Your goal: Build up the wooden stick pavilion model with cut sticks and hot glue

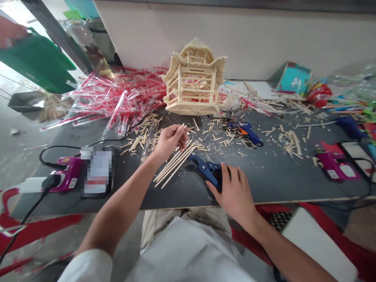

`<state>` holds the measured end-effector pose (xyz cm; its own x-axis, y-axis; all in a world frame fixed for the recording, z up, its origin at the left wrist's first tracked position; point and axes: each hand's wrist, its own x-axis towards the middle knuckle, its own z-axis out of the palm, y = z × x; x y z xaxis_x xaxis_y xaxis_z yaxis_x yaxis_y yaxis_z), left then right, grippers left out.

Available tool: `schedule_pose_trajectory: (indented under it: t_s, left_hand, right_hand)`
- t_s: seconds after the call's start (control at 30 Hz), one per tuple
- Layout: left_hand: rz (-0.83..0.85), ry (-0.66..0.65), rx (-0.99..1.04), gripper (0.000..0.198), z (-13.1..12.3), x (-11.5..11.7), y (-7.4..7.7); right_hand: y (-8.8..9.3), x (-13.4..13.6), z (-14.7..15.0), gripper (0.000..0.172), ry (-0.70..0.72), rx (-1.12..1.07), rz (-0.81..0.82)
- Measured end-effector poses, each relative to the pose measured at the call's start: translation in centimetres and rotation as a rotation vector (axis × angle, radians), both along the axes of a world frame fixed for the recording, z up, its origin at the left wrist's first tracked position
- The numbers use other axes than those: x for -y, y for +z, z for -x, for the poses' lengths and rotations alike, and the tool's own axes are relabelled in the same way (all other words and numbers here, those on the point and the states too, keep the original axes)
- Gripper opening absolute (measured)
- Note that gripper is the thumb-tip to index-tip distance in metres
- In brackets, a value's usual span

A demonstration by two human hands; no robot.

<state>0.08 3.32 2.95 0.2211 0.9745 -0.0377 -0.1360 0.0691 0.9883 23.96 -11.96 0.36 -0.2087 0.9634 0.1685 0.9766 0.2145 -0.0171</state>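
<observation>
- While the left hand (172, 141) hovers just above the dark table (279, 184), its fingers are curled in and the fingertips pinch a thin wooden stick (182, 127) whose end pokes out beyond them.
- Just beside and partly under that hand lies a loose bundle of long sticks (175, 164), angled across the tabletop.
- The right hand (235, 192) rests near the table's front edge, fingers bent over the handles of a blue cutter (204, 166); the cutter's jaws point toward the bundle and nearly touch its sticks.
- A stick-built model house (194, 78) stands upright at the back of the table, against the wall.
- Short offcuts (141, 137) are scattered across the surface between the house and the hands.
- A blue glue gun (246, 132) lies on its side to the right of the offcuts, well apart from both hands.
- A heap of red-and-clear wrappers (117, 94) covers the back left of the table.
- A phone (98, 170) lies flat at the left, with a purple device (66, 176) touching its left edge.
</observation>
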Motion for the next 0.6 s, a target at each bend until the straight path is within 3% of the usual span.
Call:
schedule_pose_trajectory:
  t_s: [0.13, 0.3, 0.4, 0.5, 0.6]
  left_hand:
    - [0.029, -0.077, 0.053, 0.042, 0.2, 0.0, 0.0]
    - [0.045, -0.25, 0.061, 0.037, 0.1, 0.5, 0.1]
    - [0.07, -0.313, 0.077, 0.037, 0.0, 0.8, 0.1]
    - [0.108, -0.327, 0.129, 0.038, 0.0, 0.7, 0.0]
    - [0.127, -0.314, 0.132, 0.037, 0.1, 0.5, -0.1]
  right_hand:
    - [1.2, -0.8, 0.5, 0.088, 0.019, -0.011, 0.012]
    - [4.4, -6.4, 1.3, 0.046, 0.196, -0.458, 0.071]
    - [5.6, -11.2, 2.4, 0.038, 0.258, -0.797, 0.153]
    - [5.5, -14.9, 3.6, 0.038, 0.34, -1.048, 0.325]
    - [4.4, -16.6, 4.2, 0.032, 0.356, -1.181, 0.422]
